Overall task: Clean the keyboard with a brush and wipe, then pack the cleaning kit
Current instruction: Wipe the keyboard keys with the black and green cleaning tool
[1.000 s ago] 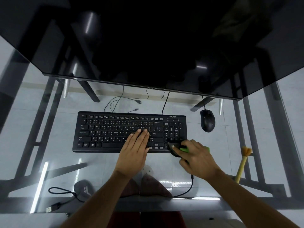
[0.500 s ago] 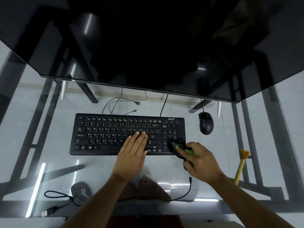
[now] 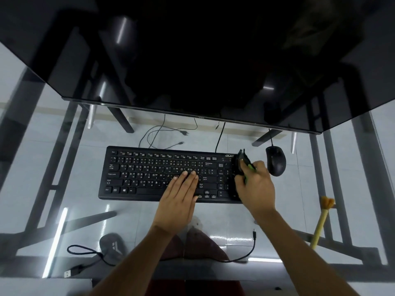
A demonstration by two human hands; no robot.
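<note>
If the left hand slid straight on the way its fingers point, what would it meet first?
The left hand lies flat on the black keyboard; ahead come only more keys, then probably bare glass tabletop.

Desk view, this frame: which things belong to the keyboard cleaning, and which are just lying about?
Job in hand:
keyboard
green-handled brush, gripped by the right hand
left hand, flat on the keys
yellow brush, likely from the kit

Lying about:
mouse
monitor
loose USB cable
dark pouch, purpose unclear
</note>
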